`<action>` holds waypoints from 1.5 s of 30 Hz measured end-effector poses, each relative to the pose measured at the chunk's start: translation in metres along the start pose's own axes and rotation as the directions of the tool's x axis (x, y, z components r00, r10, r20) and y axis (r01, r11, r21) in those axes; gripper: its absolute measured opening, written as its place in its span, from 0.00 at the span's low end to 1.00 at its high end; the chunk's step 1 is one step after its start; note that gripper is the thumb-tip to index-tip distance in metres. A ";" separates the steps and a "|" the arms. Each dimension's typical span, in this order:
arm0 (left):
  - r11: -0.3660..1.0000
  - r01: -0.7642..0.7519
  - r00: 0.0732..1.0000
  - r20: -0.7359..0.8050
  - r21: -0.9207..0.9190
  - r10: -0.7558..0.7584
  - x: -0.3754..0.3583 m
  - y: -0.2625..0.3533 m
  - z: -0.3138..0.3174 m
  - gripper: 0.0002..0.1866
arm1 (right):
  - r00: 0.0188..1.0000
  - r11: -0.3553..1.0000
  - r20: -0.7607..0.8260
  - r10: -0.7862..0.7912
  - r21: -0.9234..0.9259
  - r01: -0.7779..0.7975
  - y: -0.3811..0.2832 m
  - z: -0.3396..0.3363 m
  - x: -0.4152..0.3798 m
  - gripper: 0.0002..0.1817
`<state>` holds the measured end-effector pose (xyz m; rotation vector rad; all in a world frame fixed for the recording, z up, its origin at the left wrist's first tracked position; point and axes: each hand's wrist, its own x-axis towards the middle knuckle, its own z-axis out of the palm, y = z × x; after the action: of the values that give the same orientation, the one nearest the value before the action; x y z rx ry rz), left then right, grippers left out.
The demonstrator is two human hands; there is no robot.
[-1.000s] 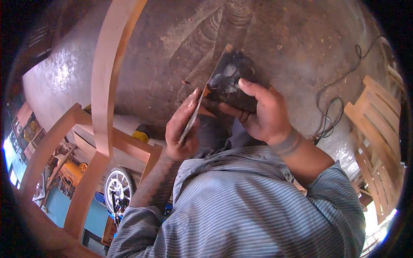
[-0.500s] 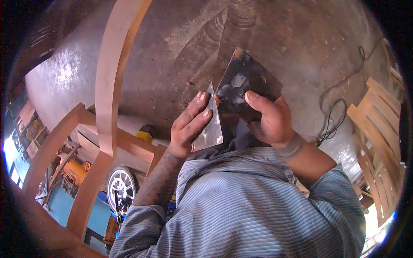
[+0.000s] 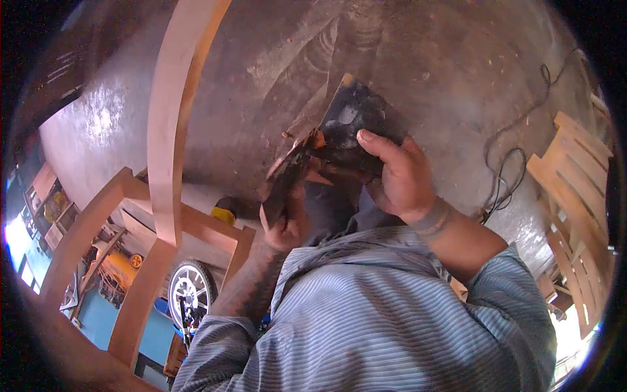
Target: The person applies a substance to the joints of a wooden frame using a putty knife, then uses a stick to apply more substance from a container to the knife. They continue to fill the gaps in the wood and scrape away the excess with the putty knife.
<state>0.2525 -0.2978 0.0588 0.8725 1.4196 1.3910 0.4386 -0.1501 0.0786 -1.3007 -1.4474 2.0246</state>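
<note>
My right hand (image 3: 401, 173) grips a dark flat plate (image 3: 356, 117) with pale smears, its thumb lying on top. In my left hand (image 3: 289, 225) is a second flat plate (image 3: 284, 176), now tilted so that its dark side shows; some of the fingers are hidden behind it. The left plate's upper end meets or nearly meets the left edge of the right one, where a small orange-brown bit (image 3: 319, 139) of material sits. Both hands are in front of my striped shirt.
A curved wooden frame (image 3: 166, 130) rises at the left, with a spoked wheel (image 3: 191, 291) and a yellow object (image 3: 223, 215) near it. A black cable (image 3: 503, 163) lies on the floor (image 3: 457, 52) at right, beside slatted wooden furniture (image 3: 568, 176).
My left hand has turned its plate over from the shiny face to the dark one. My right hand and its plate have shifted slightly left.
</note>
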 end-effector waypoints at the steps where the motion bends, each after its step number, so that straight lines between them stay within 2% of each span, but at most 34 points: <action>1: 0.999 -0.017 1.000 0.007 0.038 0.016 0.001 0.001 0.002 0.29 | 0.999 0.999 -0.033 0.038 0.017 -0.037 -0.003 0.003 0.003 0.15; 2: 0.995 -0.058 0.998 0.021 0.081 0.057 0.003 0.000 0.002 0.27 | 0.996 0.995 -0.049 0.072 0.073 -0.068 -0.003 0.004 0.007 0.15; 5: 0.948 -0.236 0.971 0.083 0.212 0.223 0.016 -0.007 -0.001 0.22 | 0.997 0.996 -0.034 0.067 0.055 -0.065 -0.010 -0.003 0.012 0.14; 7: 0.895 -0.328 0.939 0.210 0.303 0.272 0.025 0.001 -0.007 0.23 | 0.988 0.967 0.003 -0.152 -0.204 0.149 -0.013 -0.011 0.013 0.13; 8: 0.859 -0.379 0.916 0.275 0.345 0.294 0.030 0.005 -0.009 0.23 | 0.938 0.848 0.067 -0.341 -0.408 0.338 -0.012 -0.019 0.013 0.13; 9: 0.886 -0.312 0.938 0.262 0.343 0.228 0.031 0.004 -0.010 0.24 | 0.849 0.650 0.168 -0.501 -0.575 0.497 -0.012 -0.024 0.015 0.13; 11: 0.922 -0.188 0.964 0.243 0.338 0.107 0.031 -0.003 -0.016 0.27 | 0.883 0.767 0.091 -0.460 -0.460 0.447 -0.008 -0.024 0.017 0.14; 13: 0.892 -0.173 0.955 0.292 0.417 0.049 0.047 -0.008 -0.028 0.27 | 0.956 0.945 -0.013 -0.292 -0.160 0.286 -0.015 -0.021 0.022 0.17; 14: 0.886 -0.164 0.955 0.295 0.434 0.033 0.064 -0.013 -0.039 0.26 | 0.990 0.986 -0.042 -0.132 0.094 0.135 -0.023 -0.018 0.027 0.18; 15: 0.873 -0.157 0.965 0.260 0.463 0.035 0.083 -0.014 -0.050 0.25 | 0.996 0.843 0.082 -0.018 0.537 -0.028 -0.034 -0.024 0.034 0.20; 16: 0.849 -0.167 0.977 0.201 0.501 0.073 0.115 -0.012 -0.061 0.23 | 0.975 0.502 0.203 0.095 0.836 -0.223 -0.045 -0.031 0.041 0.22; 18: 0.785 -0.215 0.976 0.100 0.581 0.193 0.191 0.000 -0.077 0.22 | 0.999 0.869 -0.049 0.001 0.495 0.024 -0.021 -0.045 0.061 0.21; 19: 0.750 -0.251 0.962 0.073 0.612 0.263 0.230 0.007 -0.080 0.21 | 0.986 0.961 -0.147 -0.083 0.250 0.119 -0.005 -0.050 0.072 0.22; 21: 0.647 -0.343 0.914 0.083 0.681 0.397 0.313 0.014 -0.086 0.20 | 0.954 0.972 -0.236 -0.185 0.097 0.213 -0.014 -0.062 0.107 0.23; 23: 0.479 -0.427 0.860 0.182 0.767 0.476 0.397 0.008 -0.104 0.21 | 0.885 0.916 -0.365 -0.288 0.163 0.366 -0.042 -0.079 0.167 0.22; 24: 0.219 -0.492 0.783 0.318 0.843 0.534 0.444 0.001 -0.128 0.21 | 0.853 0.904 -0.397 -0.339 0.114 0.412 -0.056 -0.096 0.196 0.21; 25: 0.401 -0.371 0.887 0.192 0.837 0.419 0.483 -0.015 -0.146 0.22 | 0.817 0.889 -0.426 -0.388 0.061 0.454 -0.069 -0.114 0.227 0.20; 26: 0.558 -0.214 0.962 0.072 0.802 0.265 0.515 -0.037 -0.164 0.23 | 0.844 0.908 -0.378 -0.380 0.019 0.418 -0.089 -0.136 0.253 0.18; 28: 0.307 -0.179 0.975 0.125 0.935 0.186 0.520 -0.038 -0.135 0.23 | 0.819 0.942 -0.537 -0.202 0.124 0.313 -0.128 -0.173 0.345 0.19; 29: 0.169 -0.176 0.978 0.152 0.970 0.146 0.522 -0.037 -0.119 0.24 | 0.746 0.916 -0.578 -0.332 -0.010 0.401 -0.150 -0.182 0.375 0.22; 30: 0.655 -0.079 0.997 0.044 0.751 0.069 0.523 -0.033 -0.114 0.23 | 0.659 0.869 -0.596 -0.460 -0.147 0.473 -0.166 -0.190 0.405 0.27; 32: 0.559 -0.034 0.992 -0.039 0.828 0.118 0.513 -0.016 -0.101 0.22 | 0.654 0.737 -0.585 -0.481 0.135 0.663 -0.160 -0.229 0.494 0.21; 33: 0.510 -0.004 0.987 -0.081 0.860 0.143 0.507 -0.003 -0.091 0.22 | 0.624 0.774 -0.615 -0.483 0.033 0.632 -0.161 -0.239 0.521 0.20; 35: 0.516 -0.105 0.975 -0.016 0.850 0.223 0.513 -0.016 -0.098 0.22 | 0.549 0.825 -0.672 -0.497 -0.171 0.538 -0.163 -0.256 0.555 0.18; 38: 0.473 0.051 0.981 -0.133 0.880 0.141 0.502 -0.004 -0.090 0.22 | 0.547 0.875 -0.688 -0.477 -0.315 0.368 -0.177 -0.244 0.559 0.16; 41: 0.413 -0.074 0.985 0.001 0.908 0.174 0.499 0.015 -0.078 0.23 | 0.560 0.878 -0.677 -0.478 -0.357 0.318 -0.184 -0.239 0.575 0.17; 42: 0.490 -0.050 0.987 -0.033 0.870 0.159 0.502 0.003 -0.085 0.23 | 0.465 0.827 -0.685 -0.561 -0.442 0.346 -0.182 -0.234 0.572 0.18; 43: 0.561 -0.027 0.988 -0.064 0.827 0.142 0.504 -0.019 -0.099 0.23 | 0.490 0.838 -0.681 -0.544 -0.468 0.280 -0.186 -0.233 0.571 0.18; 45: 0.609 0.001 0.988 -0.094 0.793 0.121 0.507 -0.022 -0.101 0.23 | 0.541 0.847 -0.677 -0.500 -0.512 0.142 -0.188 -0.233 0.570 0.19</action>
<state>0.0023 0.1438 -0.0397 1.4075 2.1997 0.8150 0.2851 0.4627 -0.0463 -1.6183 -1.4897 0.6848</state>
